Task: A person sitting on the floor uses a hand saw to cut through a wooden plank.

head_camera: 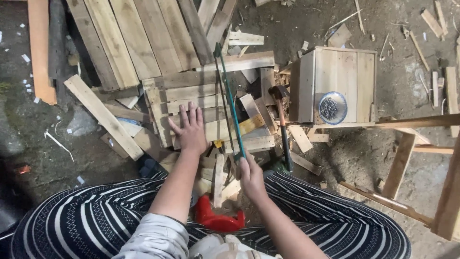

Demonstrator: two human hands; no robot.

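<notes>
From the head view, the left hand point(189, 128) lies flat and open on a wood panel point(201, 112), with the fingers spread and pointing to 12 o'clock. It grips nothing; it just presses down on the boards. The right hand point(250, 177) is closed around the handle of a green saw point(230, 100). The saw is thin and long and runs from the hand up to 12 o'clock, across the right part of the panel, just beside the left hand at its 3 o'clock. The panel sits on a pile of wood scraps in front of the person's knees. A hammer point(282, 127) lies at 3 o'clock from the saw, with its head up and its dark handle pointing down. At 3 o'clock from the hammer stands a wooden box point(342, 72). On top of the box sits a round bowl point(332, 107) with nails in it. Long planks point(134, 38) lie at 11 o'clock from the panel. A red thing point(218, 220) rests between the knees at 6 o'clock. The person wears striped trousers point(86, 216).
</notes>
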